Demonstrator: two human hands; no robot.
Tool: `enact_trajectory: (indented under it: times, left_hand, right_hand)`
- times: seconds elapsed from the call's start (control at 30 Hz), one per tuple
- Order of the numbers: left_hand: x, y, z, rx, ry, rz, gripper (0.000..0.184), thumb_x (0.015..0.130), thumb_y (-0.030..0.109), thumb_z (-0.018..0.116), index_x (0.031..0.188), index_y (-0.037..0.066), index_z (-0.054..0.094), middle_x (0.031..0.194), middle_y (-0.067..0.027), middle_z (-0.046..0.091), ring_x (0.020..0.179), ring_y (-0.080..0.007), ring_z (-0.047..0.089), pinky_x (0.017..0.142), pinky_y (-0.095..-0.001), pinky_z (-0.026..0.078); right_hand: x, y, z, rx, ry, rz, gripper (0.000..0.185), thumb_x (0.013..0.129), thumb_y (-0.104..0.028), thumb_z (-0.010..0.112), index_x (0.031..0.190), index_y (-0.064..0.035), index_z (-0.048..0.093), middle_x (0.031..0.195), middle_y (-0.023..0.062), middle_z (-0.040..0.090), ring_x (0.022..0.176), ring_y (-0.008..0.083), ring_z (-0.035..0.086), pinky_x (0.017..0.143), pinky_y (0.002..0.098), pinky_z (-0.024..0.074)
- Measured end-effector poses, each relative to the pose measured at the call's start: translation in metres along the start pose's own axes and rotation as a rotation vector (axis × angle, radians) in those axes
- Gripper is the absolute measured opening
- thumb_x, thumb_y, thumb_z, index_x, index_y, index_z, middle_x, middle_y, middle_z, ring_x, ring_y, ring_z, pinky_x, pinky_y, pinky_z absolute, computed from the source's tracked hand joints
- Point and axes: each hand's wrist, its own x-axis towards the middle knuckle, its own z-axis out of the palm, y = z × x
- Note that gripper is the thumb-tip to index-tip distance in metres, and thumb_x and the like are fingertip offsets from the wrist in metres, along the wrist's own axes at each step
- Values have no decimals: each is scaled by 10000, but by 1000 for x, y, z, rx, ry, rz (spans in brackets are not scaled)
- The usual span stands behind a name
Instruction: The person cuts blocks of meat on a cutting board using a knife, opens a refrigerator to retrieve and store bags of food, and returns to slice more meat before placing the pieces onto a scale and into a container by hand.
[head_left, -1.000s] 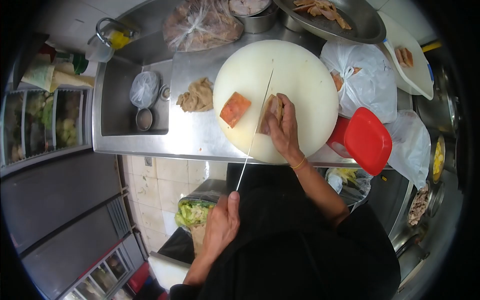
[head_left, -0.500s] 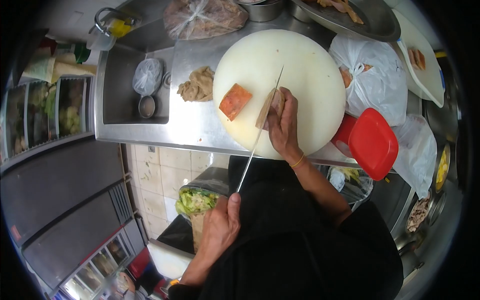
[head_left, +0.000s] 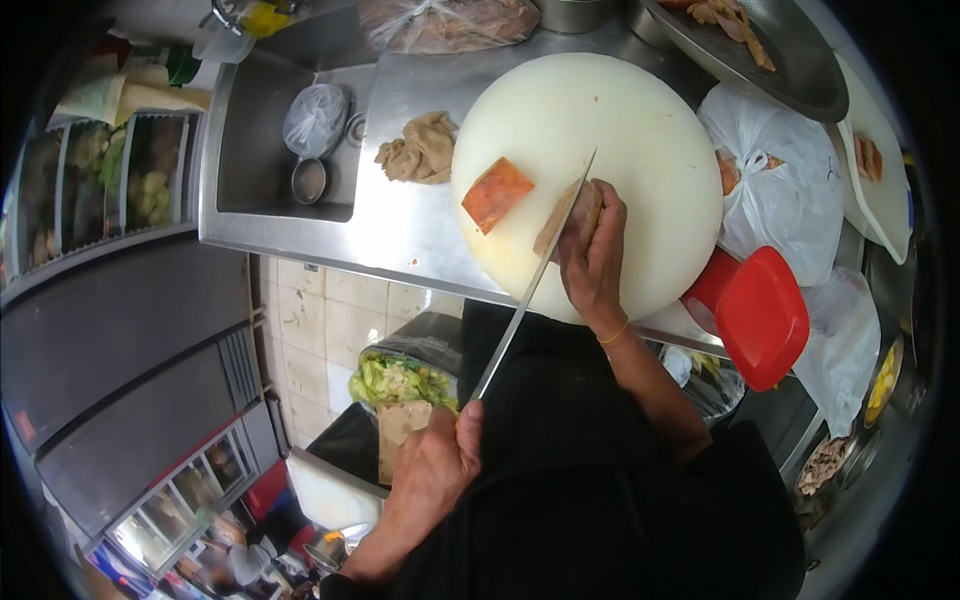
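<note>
My left hand is closed around the handle end of a long knife, whose thin blade slants up and right over a round white cutting board. My right hand grips a pale brown-pink piece of meat on that board. The blade lies across the meat, with a paler strip on its left side; whether the strip is fully separated, I cannot tell. An orange-red block of meat rests farther left on the board. My right fingers partly hide the piece they hold.
Left of the board lie a crumpled brown cloth and a metal sink holding a tied plastic bag. White bags and a red container crowd the right side. Below the counter stands a bin with leafy scraps.
The camera view has shifted, so the counter appears farther right. Relative to the board, the knife has slid back toward my body. My right hand stays on the meat.
</note>
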Motion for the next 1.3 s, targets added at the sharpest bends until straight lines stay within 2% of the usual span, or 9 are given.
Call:
enact_trajectory:
  times: [0.07,0.17,0.27,0.57,0.67,0.77,0.87,1.17,1.3]
  left_hand:
    - [2,1,0,28,13,6,447,1023,399,483,794,17,524,633,-283,603,631,-508,603,607,-591,484]
    - [5,5,-3,25,3,3,441,1018,395,494,800,13,527,628,-290,598,626,-513,600,603,-587,488]
    - [10,6,-3,59,6,2,431,1016,381,505,800,9,530,623,-296,593,627,-515,599,599,-588,488]
    - [47,17,7,-32,69,159,463,1020,368,496,758,-13,516,606,-320,570,602,-546,572,541,-593,469]
    - [60,26,8,-56,-22,74,473,1041,348,453,790,-39,557,677,-338,572,708,-558,563,631,-599,432]
    - [73,30,14,-73,-1,86,486,1044,347,444,784,-47,558,671,-341,569,707,-563,557,636,-605,427]
    - [95,30,29,-119,85,253,514,1027,387,472,725,-27,512,625,-331,579,623,-547,584,560,-601,479]
    - [122,40,36,-148,25,229,587,1032,422,425,766,-72,598,684,-361,601,714,-538,619,691,-581,514]
    - [129,42,43,-135,44,232,588,1034,426,417,772,-66,603,710,-358,605,747,-546,609,705,-584,499]
  right_hand:
    - [-1,0,0,-22,7,-8,546,942,-220,567,1366,52,354,1290,245,438,1186,386,445,1025,468,361]
    - [-1,1,-1,-74,-12,11,533,979,-229,552,1395,30,342,1318,223,450,1224,332,465,1043,411,377]
    - [-1,1,1,-16,5,62,545,931,-220,594,1355,45,376,1290,245,459,1185,392,463,1015,468,382]
    - [0,-2,-3,-46,3,70,574,920,-231,612,1354,60,375,1287,249,480,1192,404,463,1018,474,380]
    - [-1,4,-2,-46,13,39,588,904,-219,614,1359,65,372,1290,257,481,1191,411,464,1021,477,379]
    - [-2,6,-1,-50,27,-5,598,885,-200,611,1365,63,371,1290,260,483,1188,416,468,1019,480,384]
    - [-1,4,-2,-74,17,27,598,869,-179,604,1365,61,372,1286,261,485,1181,416,474,1013,484,389]
    - [2,-4,-2,-42,16,63,562,870,-145,578,1353,65,382,1236,255,512,1107,404,526,960,459,438]
    - [0,0,0,-25,39,53,524,872,-136,585,1327,57,411,1213,242,527,1085,373,551,940,438,454]
